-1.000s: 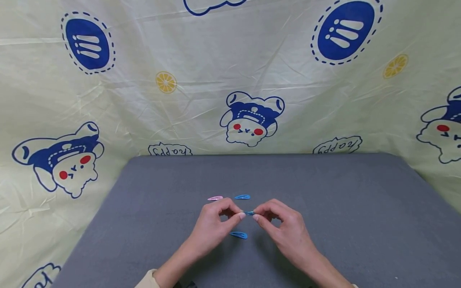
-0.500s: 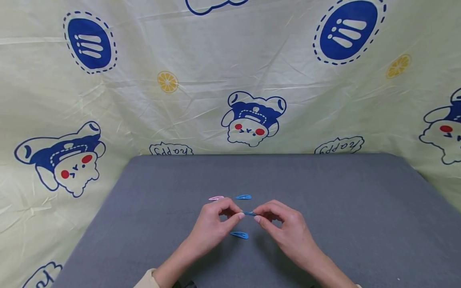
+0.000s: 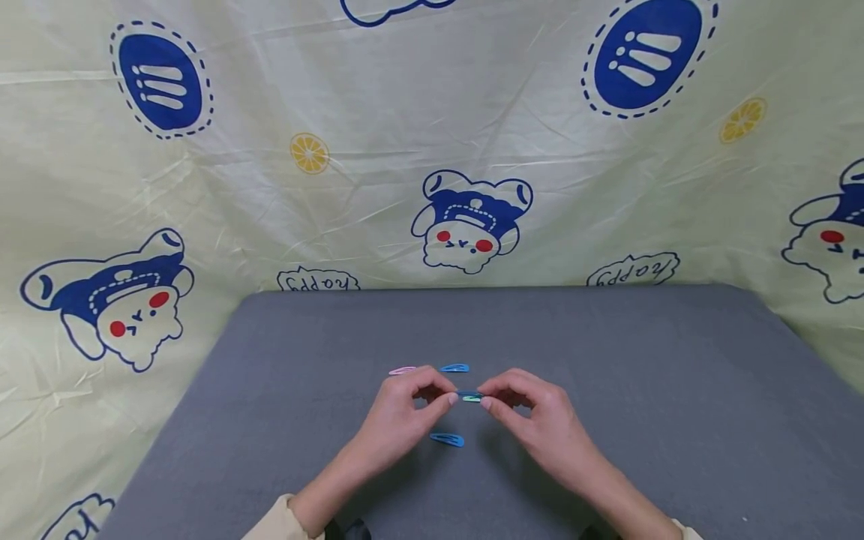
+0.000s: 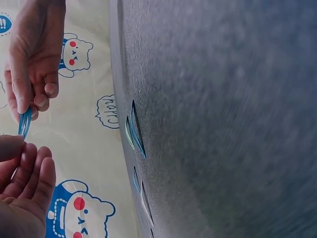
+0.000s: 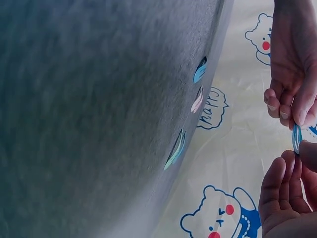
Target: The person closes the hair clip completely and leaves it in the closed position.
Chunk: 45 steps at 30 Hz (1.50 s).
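Between my hands a blue snap hair clip (image 3: 469, 393) is held above the table, pinched from both sides. My left hand (image 3: 413, 409) pinches one end between thumb and index finger. My right hand (image 3: 533, 412) pinches the other end in the same way. The fingertips hide both ends of the clip. In the left wrist view the held clip (image 4: 25, 123) looks narrow, and it shows between the two hands in the right wrist view (image 5: 297, 138). Just below it in the head view, a green hair clip (image 3: 472, 399) is partly visible.
On the grey table (image 3: 607, 360) lie a blue clip (image 3: 454, 368) at the back, a pink clip (image 3: 401, 370) partly behind my left hand, and another blue clip (image 3: 447, 439) nearer me. A printed cloth (image 3: 371, 210) hangs behind the table.
My hands have risen slightly with the blue hair clip still pinched between them. The green clip now shows below it. The clips on the table keep their places.
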Each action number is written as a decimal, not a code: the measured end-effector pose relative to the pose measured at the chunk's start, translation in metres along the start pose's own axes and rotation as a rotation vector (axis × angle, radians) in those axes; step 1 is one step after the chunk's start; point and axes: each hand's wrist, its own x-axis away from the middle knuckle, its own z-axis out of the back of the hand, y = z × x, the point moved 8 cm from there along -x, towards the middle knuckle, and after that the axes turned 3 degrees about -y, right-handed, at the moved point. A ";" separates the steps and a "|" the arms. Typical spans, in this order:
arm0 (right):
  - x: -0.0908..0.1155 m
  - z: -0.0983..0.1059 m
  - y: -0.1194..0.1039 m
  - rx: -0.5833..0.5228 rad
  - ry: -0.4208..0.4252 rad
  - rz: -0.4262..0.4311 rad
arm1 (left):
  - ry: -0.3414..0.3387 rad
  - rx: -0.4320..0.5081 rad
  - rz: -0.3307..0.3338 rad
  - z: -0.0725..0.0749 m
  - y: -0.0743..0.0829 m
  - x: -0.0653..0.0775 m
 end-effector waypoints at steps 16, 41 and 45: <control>-0.014 0.014 0.022 0.033 -0.090 -0.026 | -0.122 -0.067 0.081 -0.014 -0.014 -0.025; -0.032 0.031 0.065 0.069 -0.222 -0.065 | -0.349 -0.151 0.129 -0.042 -0.038 -0.065; -0.036 0.031 0.070 0.078 -0.246 -0.059 | -0.359 -0.136 0.152 -0.044 -0.044 -0.069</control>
